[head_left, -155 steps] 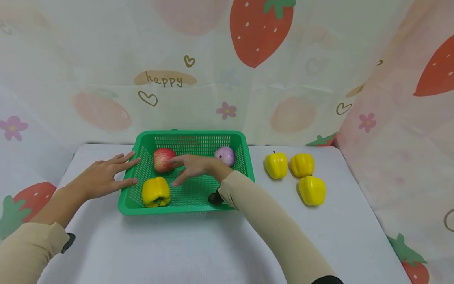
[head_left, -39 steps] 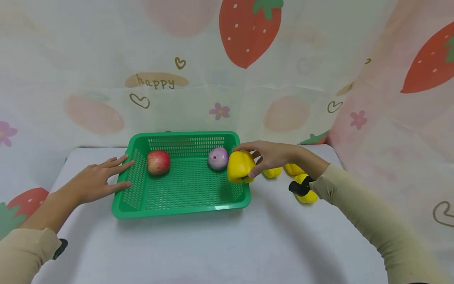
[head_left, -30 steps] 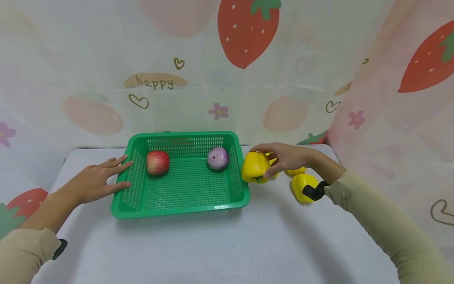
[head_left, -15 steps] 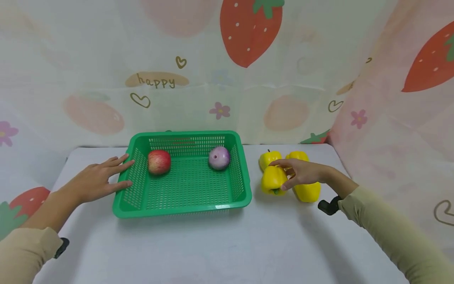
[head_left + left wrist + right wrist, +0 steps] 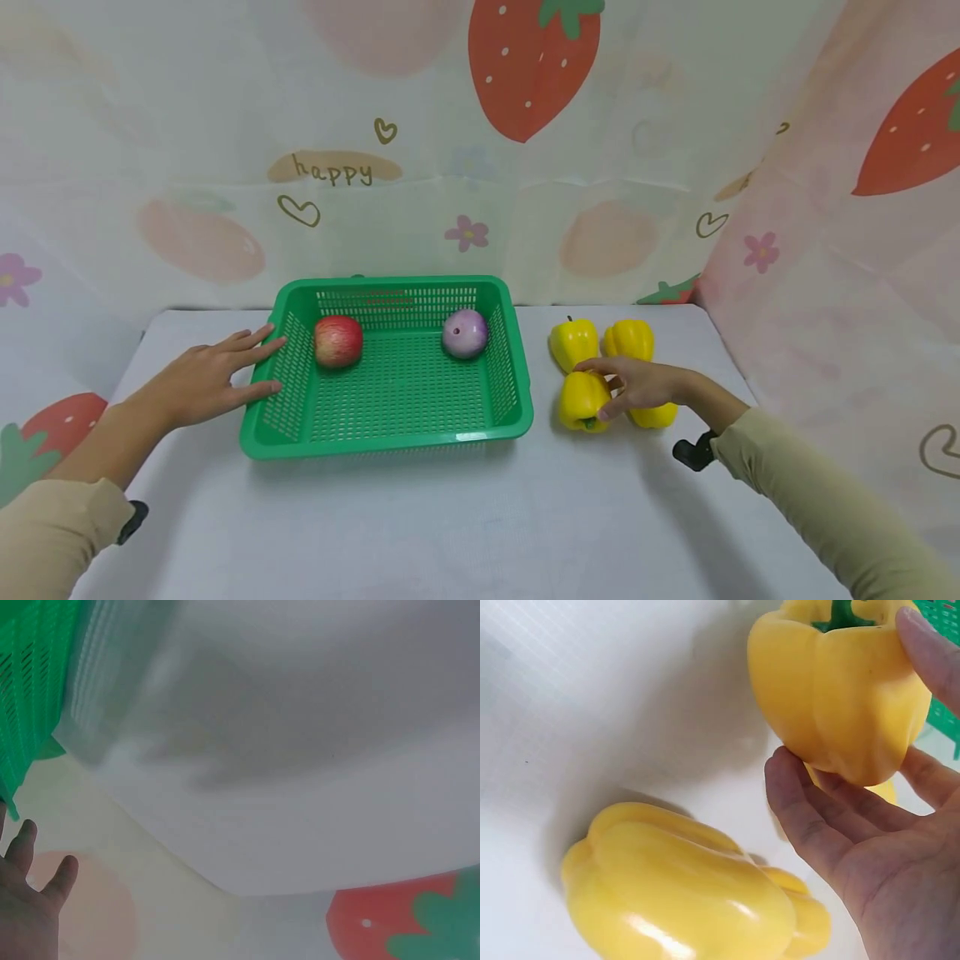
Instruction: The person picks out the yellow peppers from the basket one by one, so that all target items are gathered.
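My right hand (image 5: 643,386) grips a yellow bell pepper (image 5: 584,402) between thumb and fingers, low over the white table to the right of the basket. In the right wrist view the pepper (image 5: 840,690) shows its green stem, the thumb on one side and fingertips under its far end. Several more yellow peppers lie close around: one behind (image 5: 574,343), another at the back right (image 5: 629,338), and a third (image 5: 654,416) partly hidden by the hand. My left hand (image 5: 207,382) rests with straight, spread fingers on the left rim of the green basket (image 5: 386,450).
Inside the basket sit a red apple (image 5: 338,342) at the left and a purple onion-like ball (image 5: 465,334) at the back right. A printed cloth wall (image 5: 420,233) rises behind the white table (image 5: 420,525).
My right hand has taken the yellow pepper out of the basket, over its right rim, and down beside the other peppers. The left hand stays on the rim.
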`<state>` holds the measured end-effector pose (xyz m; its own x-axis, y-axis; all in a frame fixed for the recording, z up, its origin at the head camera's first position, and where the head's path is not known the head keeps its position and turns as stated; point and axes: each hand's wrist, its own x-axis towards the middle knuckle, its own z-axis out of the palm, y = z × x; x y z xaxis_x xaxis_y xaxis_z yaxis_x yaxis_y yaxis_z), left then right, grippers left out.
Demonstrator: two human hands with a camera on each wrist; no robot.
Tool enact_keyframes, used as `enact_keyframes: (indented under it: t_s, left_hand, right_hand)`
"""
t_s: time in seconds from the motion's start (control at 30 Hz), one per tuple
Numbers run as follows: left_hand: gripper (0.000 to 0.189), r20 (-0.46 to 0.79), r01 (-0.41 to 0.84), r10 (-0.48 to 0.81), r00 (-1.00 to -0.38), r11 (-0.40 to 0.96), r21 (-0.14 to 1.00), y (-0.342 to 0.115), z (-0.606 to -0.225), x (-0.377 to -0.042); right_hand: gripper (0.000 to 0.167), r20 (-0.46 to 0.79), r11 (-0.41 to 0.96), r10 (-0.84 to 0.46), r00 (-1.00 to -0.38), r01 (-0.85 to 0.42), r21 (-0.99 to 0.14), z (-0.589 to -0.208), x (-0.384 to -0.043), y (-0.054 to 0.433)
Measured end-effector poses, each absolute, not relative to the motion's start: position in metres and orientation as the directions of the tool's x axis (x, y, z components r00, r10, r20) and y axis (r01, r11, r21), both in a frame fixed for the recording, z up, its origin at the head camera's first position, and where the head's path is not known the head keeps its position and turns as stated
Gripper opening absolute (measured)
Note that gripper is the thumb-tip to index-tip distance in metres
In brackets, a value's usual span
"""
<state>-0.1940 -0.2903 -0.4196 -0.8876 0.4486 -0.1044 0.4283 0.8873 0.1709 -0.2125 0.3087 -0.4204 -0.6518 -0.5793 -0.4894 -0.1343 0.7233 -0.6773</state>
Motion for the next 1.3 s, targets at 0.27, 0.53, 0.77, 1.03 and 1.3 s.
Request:
enact_keyframes:
  t_s: [0.27, 0.53, 0.77, 1.03, 1.3]
  left_hand:
    - [0.076, -0.101, 0.430, 0.451, -0.887, 0.885, 0.177, -0.291, -0.420, -0.194]
    - [0.076, -0.098, 0.431, 0.453, -0.886, 0.883, 0.184, -0.291, -0.420, -0.194]
    - [0.076, -0.090, 0.437, 0.458, -0.884, 0.881, 0.182, -0.292, -0.421, -0.194]
    - [0.076, -0.085, 0.442, 0.461, -0.883, 0.879, 0.178, -0.292, -0.418, -0.193]
    - [0.074, -0.075, 0.441, 0.461, -0.884, 0.877, 0.191, -0.290, -0.419, -0.192]
  right_hand:
    - [0.076, -0.497, 0.731, -0.568, -0.656, -0.123, -0.672, -0.425, -0.211, 0.312]
    - [0.079, -0.472, 0.733, -0.582, -0.662, -0.177, -0.656, -0.433, -0.209, 0.316]
    - [0.081, -0.467, 0.713, -0.591, -0.658, -0.155, -0.683, -0.436, -0.208, 0.321]
    - [0.084, -0.481, 0.697, -0.597, -0.642, -0.118, -0.707, -0.436, -0.208, 0.325]
    - [0.087, -0.522, 0.729, -0.562, -0.641, -0.087, -0.679, -0.425, -0.209, 0.328]
